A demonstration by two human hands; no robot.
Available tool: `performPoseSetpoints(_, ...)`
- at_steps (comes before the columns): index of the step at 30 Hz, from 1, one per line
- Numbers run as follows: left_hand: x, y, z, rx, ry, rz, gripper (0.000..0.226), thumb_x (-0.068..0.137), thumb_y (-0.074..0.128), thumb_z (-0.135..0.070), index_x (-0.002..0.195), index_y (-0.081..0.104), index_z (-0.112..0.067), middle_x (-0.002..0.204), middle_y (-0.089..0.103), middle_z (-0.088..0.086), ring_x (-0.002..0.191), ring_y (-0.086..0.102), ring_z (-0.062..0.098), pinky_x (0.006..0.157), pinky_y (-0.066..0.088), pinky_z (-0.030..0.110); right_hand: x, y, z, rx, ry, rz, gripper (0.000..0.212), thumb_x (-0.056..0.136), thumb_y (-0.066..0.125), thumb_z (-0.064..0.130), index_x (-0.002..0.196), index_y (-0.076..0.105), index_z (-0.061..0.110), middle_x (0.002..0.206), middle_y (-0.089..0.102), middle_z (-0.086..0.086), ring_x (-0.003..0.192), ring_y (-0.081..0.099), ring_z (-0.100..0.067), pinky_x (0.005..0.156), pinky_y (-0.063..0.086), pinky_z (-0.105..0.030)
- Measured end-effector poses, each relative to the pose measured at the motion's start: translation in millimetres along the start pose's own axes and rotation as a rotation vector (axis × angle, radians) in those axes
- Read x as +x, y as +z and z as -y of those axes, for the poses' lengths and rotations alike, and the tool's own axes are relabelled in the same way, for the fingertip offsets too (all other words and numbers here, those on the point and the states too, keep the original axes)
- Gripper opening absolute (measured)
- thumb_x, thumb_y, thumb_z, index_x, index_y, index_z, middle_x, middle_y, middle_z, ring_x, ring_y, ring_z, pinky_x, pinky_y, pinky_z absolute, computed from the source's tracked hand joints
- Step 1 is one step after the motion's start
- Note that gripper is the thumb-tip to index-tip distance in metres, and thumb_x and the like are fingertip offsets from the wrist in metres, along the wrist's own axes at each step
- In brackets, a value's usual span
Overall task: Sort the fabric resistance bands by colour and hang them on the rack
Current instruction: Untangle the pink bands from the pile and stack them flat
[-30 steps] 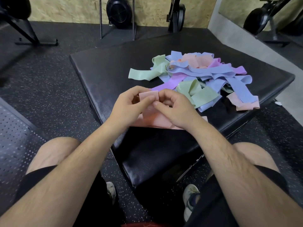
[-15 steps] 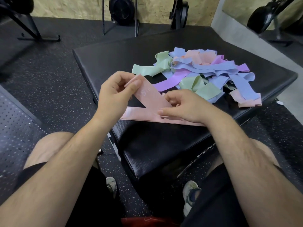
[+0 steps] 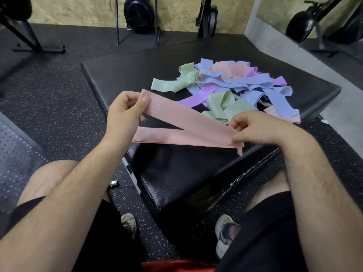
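A pink fabric band [image 3: 182, 124] is stretched out over the near corner of the black padded box [image 3: 176, 173]. My left hand [image 3: 125, 112] pinches its raised left end between thumb and fingers. My right hand [image 3: 255, 128] pinches the folded right end down by the box edge. Behind them lies a tangled pile of bands [image 3: 231, 89] in green, blue, purple and pink. No rack for hanging is in view.
The box stands on black speckled rubber floor [image 3: 59, 95]. Gym machine frames [image 3: 137, 20] and a stand [image 3: 29, 40] line the far wall. A perforated metal surface [image 3: 13, 154] is at my left. My knees and shoes sit close under the box's near corner.
My hands have pulled apart, the left going up and left, the right going right. The pink band has gone from bunched between them to spread out long.
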State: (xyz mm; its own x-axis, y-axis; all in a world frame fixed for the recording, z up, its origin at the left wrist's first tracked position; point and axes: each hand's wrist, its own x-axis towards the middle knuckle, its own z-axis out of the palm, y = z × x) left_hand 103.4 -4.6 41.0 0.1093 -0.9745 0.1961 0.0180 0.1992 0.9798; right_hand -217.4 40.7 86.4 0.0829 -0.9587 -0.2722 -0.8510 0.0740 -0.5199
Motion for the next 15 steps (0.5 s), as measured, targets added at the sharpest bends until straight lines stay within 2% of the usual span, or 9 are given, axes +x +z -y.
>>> performPoseSetpoints(4, 1.1, -6.4, 3.6, 0.041, -0.117, -0.069, 0.012, 0.087, 0.074, -0.019, 0.078, 0.068, -0.023, 0.079, 0.068, -0.005, 0.065, 0.057, 0.012, 0.065, 0.048, 0.030, -8.3, -2.4, -17.9, 0.203, -0.013, -0.083, 0.013, 0.082, 0.071, 0.012, 0.091, 0.072, 0.021, 0.084, 0.072, 0.005, 0.075, 0.061, -0.011, 0.075, 0.047, -0.030)
performPoseSetpoints(6, 0.2, -11.4, 7.4, 0.100, -0.162, -0.112, 0.015, 0.084, 0.074, -0.018, 0.072, 0.065, -0.023, 0.077, 0.065, -0.006, 0.064, 0.055, 0.011, 0.062, 0.048, 0.028, -7.7, 0.5, -24.5, 0.321, 0.021, -0.143, 0.016, 0.085, 0.067, 0.004, 0.097, 0.070, 0.015, 0.084, 0.071, -0.001, 0.066, 0.061, -0.009, 0.066, 0.049, -0.022)
performPoseSetpoints(8, -1.5, -18.6, 12.7, 0.187, -0.189, -0.134, 0.016, 0.082, 0.074, -0.018, 0.071, 0.063, -0.022, 0.073, 0.061, -0.006, 0.062, 0.053, 0.012, 0.058, 0.045, 0.024, -4.8, 5.9, -28.4, 0.383, 0.051, -0.165, 0.017, 0.088, 0.068, 0.001, 0.102, 0.069, 0.011, 0.086, 0.072, -0.008, 0.058, 0.062, -0.006, 0.059, 0.050, -0.020)
performPoseSetpoints(12, -7.4, -31.9, 25.9, 0.362, -0.220, -0.105, 0.012, 0.085, 0.075, -0.022, 0.077, 0.066, -0.020, 0.079, 0.068, -0.002, 0.064, 0.059, 0.014, 0.062, 0.048, 0.028, 0.3, 23.0, -28.8, 0.349, 0.121, -0.188, 0.019, 0.086, 0.074, 0.004, 0.102, 0.066, 0.012, 0.071, 0.070, -0.001, 0.057, 0.064, -0.009, 0.057, 0.052, -0.026)
performPoseSetpoints(15, -12.7, -35.7, 30.8, 0.565, -0.163, -0.084, 0.010, 0.089, 0.073, -0.028, 0.087, 0.070, -0.019, 0.081, 0.071, -0.005, 0.069, 0.064, 0.012, 0.067, 0.051, 0.028, 3.0, 30.9, -25.8, 0.283, 0.143, -0.228, 0.014, 0.085, 0.072, 0.005, 0.097, 0.068, 0.010, 0.067, 0.072, -0.005, 0.060, 0.066, -0.013, 0.059, 0.056, -0.032)
